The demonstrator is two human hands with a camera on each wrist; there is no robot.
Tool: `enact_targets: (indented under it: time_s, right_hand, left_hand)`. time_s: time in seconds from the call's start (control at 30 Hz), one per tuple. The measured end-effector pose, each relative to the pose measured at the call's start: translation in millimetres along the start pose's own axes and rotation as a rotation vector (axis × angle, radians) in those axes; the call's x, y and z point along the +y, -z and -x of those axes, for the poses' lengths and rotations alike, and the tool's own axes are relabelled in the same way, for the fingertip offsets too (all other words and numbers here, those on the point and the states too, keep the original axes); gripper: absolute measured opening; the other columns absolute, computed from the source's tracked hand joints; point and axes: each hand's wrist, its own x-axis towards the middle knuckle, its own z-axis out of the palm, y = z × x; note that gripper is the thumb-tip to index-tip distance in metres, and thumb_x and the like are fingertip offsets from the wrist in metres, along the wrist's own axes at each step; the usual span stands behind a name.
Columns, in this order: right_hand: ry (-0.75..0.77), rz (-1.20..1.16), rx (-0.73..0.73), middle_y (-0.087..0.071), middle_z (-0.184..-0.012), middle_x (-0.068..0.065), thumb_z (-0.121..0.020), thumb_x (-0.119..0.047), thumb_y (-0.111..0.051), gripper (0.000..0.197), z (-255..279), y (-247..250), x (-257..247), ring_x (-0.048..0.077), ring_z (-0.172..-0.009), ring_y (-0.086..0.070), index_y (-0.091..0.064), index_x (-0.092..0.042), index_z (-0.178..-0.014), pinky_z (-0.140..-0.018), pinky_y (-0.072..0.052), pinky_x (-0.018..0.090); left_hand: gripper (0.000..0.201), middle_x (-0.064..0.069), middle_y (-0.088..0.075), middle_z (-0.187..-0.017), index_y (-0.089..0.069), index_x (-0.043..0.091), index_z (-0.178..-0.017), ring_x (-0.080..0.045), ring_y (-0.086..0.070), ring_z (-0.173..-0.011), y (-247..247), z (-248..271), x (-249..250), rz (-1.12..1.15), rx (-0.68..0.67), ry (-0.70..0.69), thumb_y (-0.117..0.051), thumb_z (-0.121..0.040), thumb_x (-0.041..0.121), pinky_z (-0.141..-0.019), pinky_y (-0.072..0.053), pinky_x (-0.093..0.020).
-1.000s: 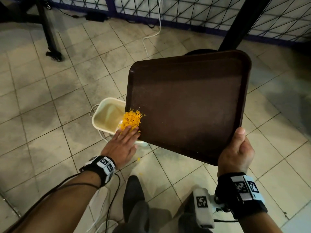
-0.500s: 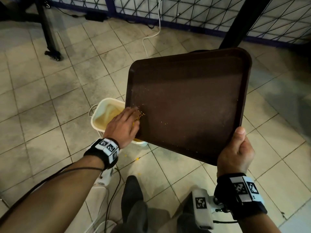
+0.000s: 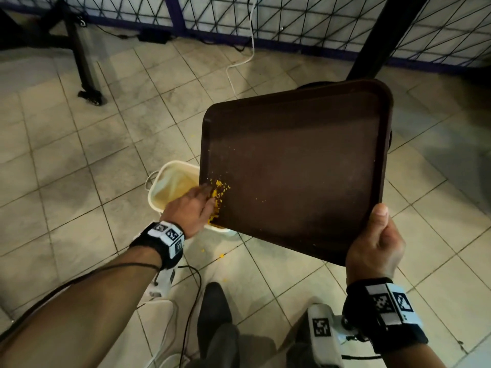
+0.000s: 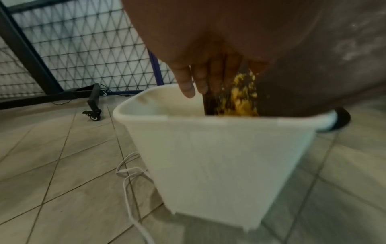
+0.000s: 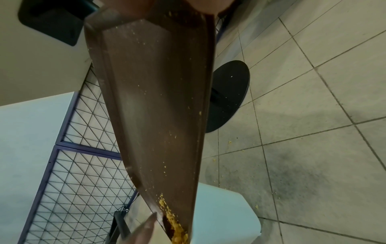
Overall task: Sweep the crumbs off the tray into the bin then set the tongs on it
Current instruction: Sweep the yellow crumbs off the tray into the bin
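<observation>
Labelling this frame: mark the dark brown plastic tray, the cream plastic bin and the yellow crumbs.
Dark brown plastic tray point(image 3: 297, 181), head view, bare middle.
Cream plastic bin point(image 4: 219, 156), left wrist view, front wall.
Yellow crumbs point(image 3: 218, 192), head view, heap centre.

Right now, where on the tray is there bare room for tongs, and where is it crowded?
Free: the tray middle and far half, from the top rim down to the right hand gripping the near-right corner; only stray specks there. Crowded: the low left corner over the bin, where the left hand pushes the crumbs.
</observation>
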Motion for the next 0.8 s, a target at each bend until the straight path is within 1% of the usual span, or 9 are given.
enact_targets:
  time_s: [0.1,0.2,0.3,0.37,0.43,0.5,0.6,0.7,0.8]
  right_hand:
    - [-0.025,0.019,0.001,-0.036,-0.06,-0.003,-0.105,-0.04,-0.033,0.047,1.5,-0.9,0.6,0.002,-0.048,-0.036,-0.039,-0.021,-0.062,-0.049,-0.03,0.019]
    - [-0.035,0.02,0.007,-0.037,-0.06,-0.004,-0.105,-0.04,-0.033,0.047,1.3,-0.3,1.6,0.001,-0.048,-0.037,-0.041,-0.021,-0.063,-0.048,-0.03,0.017]
    - [-0.046,0.023,0.02,-0.038,-0.061,-0.004,-0.105,-0.039,-0.033,0.047,-0.8,1.0,3.2,-0.001,-0.048,-0.039,-0.042,-0.02,-0.064,-0.046,-0.03,0.011]
    - [-0.047,0.024,0.025,-0.037,-0.06,-0.004,-0.105,-0.038,-0.034,0.047,-1.8,1.6,4.0,-0.002,-0.048,-0.039,-0.041,-0.019,-0.063,-0.045,-0.028,0.009]
    - [-0.065,0.025,0.027,-0.037,-0.06,-0.003,-0.105,-0.039,-0.034,0.048,-1.0,1.6,4.9,0.0,-0.047,-0.038,-0.04,-0.019,-0.062,-0.046,-0.03,0.012]
    - [-0.078,0.023,0.024,-0.037,-0.06,-0.003,-0.104,-0.042,-0.034,0.048,-1.1,1.1,6.0,0.003,-0.048,-0.037,-0.041,-0.02,-0.062,-0.05,-0.032,0.021]
    - [-0.073,0.024,0.016,-0.038,-0.061,-0.002,-0.103,-0.046,-0.033,0.048,-0.6,1.9,7.2,0.007,-0.052,-0.035,-0.042,-0.02,-0.064,-0.053,-0.032,0.026]
    - [-0.06,0.027,0.0,-0.039,-0.063,-0.002,-0.104,-0.044,-0.032,0.048,-0.1,2.5,6.3,0.004,-0.052,-0.036,-0.042,-0.018,-0.065,-0.052,-0.032,0.024]
    - [-0.055,0.033,-0.002,-0.041,-0.064,0.0,-0.104,-0.045,-0.031,0.049,-0.4,2.5,7.0,0.005,-0.053,-0.037,-0.044,-0.016,-0.066,-0.054,-0.034,0.024]
  left_hand:
    - [0.058,0.002,-0.017,-0.163,-0.02,0.027,-0.155,-0.028,-0.042,-0.137,17.2,-37.4,7.2,0.083,0.128,0.031,-0.027,-0.102,0.048,-0.103,-0.043,-0.046]
    - [0.062,0.007,0.005,-0.165,-0.006,0.026,-0.157,-0.024,-0.028,-0.145,32.0,-75.4,23.8,0.141,0.11,0.01,-0.032,-0.103,0.041,-0.112,-0.036,-0.043]
    - [0.065,0.005,0.008,-0.165,-0.001,0.025,-0.158,-0.027,-0.03,-0.144,29.8,-83.5,31.8,0.17,0.029,0.036,-0.033,-0.103,0.036,-0.111,-0.037,-0.043]
    - [0.064,0.006,0.011,-0.165,0.004,0.027,-0.157,-0.027,-0.035,-0.142,12.1,-66.7,30.9,0.185,-0.042,0.092,-0.027,-0.104,0.042,-0.108,-0.04,-0.041]
    - [0.066,0.005,0.013,-0.164,0.008,0.027,-0.156,-0.027,-0.036,-0.141,-13.0,-38.4,25.2,0.188,-0.12,0.116,-0.02,-0.103,0.052,-0.108,-0.039,-0.042]
    - [0.072,0.003,0.013,-0.164,0.006,0.024,-0.157,-0.027,-0.03,-0.144,-31.6,-15.4,20.5,0.195,-0.178,0.137,-0.016,-0.099,0.061,-0.113,-0.033,-0.043]
    - [0.075,0.001,0.01,-0.165,0.001,0.021,-0.157,-0.023,-0.015,-0.15,-36.9,-1.0,33.4,0.238,-0.113,0.171,-0.016,-0.098,0.063,-0.118,-0.019,-0.039]
    - [0.071,0.005,0.014,-0.164,0.004,0.023,-0.157,-0.014,0.0,-0.15,-23.8,-0.2,71.7,0.235,0.068,0.024,-0.018,-0.1,0.06,-0.118,-0.006,-0.033]
    - [0.072,0.008,0.02,-0.162,0.009,0.025,-0.156,-0.007,0.011,-0.148,-24.5,-3.5,98.7,0.174,0.073,-0.118,-0.015,-0.099,0.062,-0.119,0.002,-0.03]
